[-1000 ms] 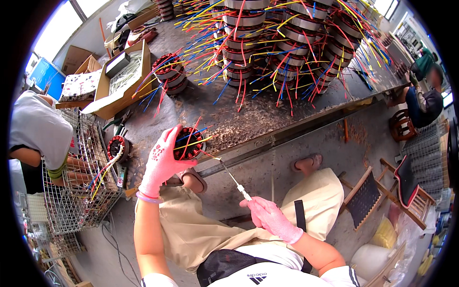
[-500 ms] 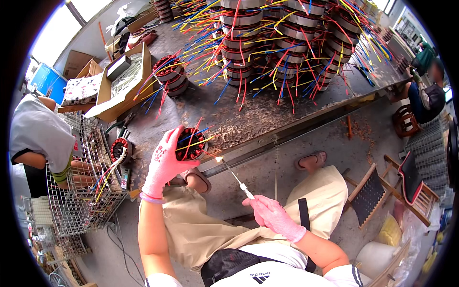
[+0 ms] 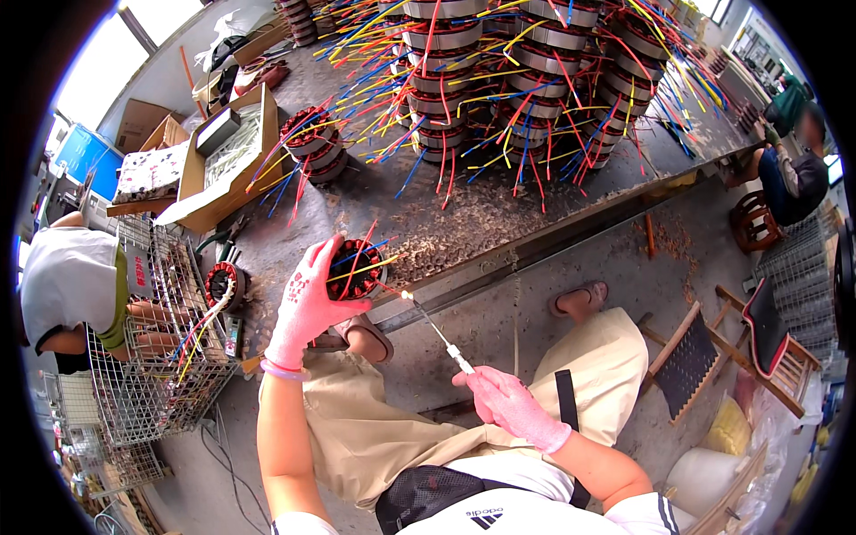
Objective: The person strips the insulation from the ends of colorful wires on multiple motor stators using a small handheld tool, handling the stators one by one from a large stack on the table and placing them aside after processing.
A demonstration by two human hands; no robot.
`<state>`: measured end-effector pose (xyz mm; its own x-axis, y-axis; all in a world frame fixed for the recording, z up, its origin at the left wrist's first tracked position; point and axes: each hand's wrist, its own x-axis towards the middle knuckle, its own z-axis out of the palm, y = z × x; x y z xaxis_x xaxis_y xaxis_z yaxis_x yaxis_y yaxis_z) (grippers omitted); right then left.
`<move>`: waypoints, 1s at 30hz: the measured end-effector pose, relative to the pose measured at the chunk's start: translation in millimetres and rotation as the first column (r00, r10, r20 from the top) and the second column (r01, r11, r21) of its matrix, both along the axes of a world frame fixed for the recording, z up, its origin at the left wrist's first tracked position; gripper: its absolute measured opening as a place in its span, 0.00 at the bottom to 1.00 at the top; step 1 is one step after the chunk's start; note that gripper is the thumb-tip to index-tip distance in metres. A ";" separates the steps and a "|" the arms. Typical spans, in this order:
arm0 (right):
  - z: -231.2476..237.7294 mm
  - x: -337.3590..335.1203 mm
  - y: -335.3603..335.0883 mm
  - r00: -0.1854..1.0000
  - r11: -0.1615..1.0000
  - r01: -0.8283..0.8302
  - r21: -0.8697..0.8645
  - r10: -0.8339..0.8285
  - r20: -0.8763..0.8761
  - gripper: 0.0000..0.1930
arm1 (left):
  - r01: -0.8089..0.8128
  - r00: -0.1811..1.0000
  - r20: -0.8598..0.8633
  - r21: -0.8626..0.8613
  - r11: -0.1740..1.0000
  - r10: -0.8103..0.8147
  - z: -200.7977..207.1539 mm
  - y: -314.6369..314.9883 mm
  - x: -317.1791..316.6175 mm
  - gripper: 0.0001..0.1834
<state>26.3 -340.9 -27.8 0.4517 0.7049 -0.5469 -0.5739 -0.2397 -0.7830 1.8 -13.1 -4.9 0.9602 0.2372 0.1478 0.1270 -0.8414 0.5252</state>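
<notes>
My left hand (image 3: 308, 301), in a pink glove, grips a motor stator (image 3: 356, 270) at the table's near edge, thumb and fingers spread around its left side. Copper-red windings ring its dark opening. Red, blue and yellow leads stick out across it to the right. In my right hand (image 3: 510, 403), also gloved in pink, is a slim white-handled tool (image 3: 457, 355) with a thin metal shaft. At its tip is a small bright flame or glow (image 3: 407, 295), beside the end of a thin lead from the stator. Whether the two touch I cannot tell.
Tall stacks of wired stators (image 3: 446, 80) stand at the back of the worktable (image 3: 428, 234). A shorter stack (image 3: 314, 147) and a cardboard box (image 3: 234, 147) are at the left. Another stator (image 3: 225, 285) lies near a wire cart (image 3: 152, 357). People work at both sides.
Both my hands, the stator and the glowing tool keep almost the same place. The person at the left has leaned lower over the wire cart.
</notes>
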 end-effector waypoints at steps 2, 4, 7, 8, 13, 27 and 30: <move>2.6 0.6 -0.1 1.000 1.000 0.000 -0.005 0.000 0.001 0.15 | -0.002 1.000 -0.006 0.012 1.000 0.002 0.1 -0.4 0.2 0.53; 3.7 0.9 -0.5 1.000 1.000 -0.004 -0.002 0.004 0.023 0.15 | 0.003 1.000 -0.004 0.002 1.000 -0.003 0.4 -1.0 1.3 0.53; 9.5 2.5 0.3 1.000 1.000 -0.011 -0.020 0.011 0.025 0.15 | 0.002 1.000 0.000 0.002 1.000 -0.002 -0.9 -0.6 0.4 0.53; 10.8 2.7 0.7 1.000 0.999 -0.013 -0.030 0.014 0.021 0.15 | 0.001 1.000 0.001 0.005 1.000 -0.001 -1.6 -0.1 -0.3 0.53; 9.2 2.9 0.5 1.000 1.000 -0.006 -0.030 0.006 0.011 0.15 | 0.012 1.000 0.004 0.003 1.000 -0.012 -2.8 0.2 0.1 0.53; 10.7 3.0 1.0 1.000 1.000 0.000 -0.026 0.000 0.011 0.14 | 0.013 1.000 0.001 0.009 1.000 -0.013 -6.6 2.1 -0.4 0.54; 11.4 2.9 1.3 1.000 1.000 -0.006 -0.029 0.006 0.025 0.14 | 0.017 1.000 0.004 0.009 1.000 -0.017 -6.4 2.3 -0.6 0.54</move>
<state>29.3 -339.6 -16.4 0.4616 0.6919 -0.5552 -0.5524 -0.2655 -0.7902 1.2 -10.8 -11.3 0.9634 0.2194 0.1541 0.1102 -0.8480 0.5184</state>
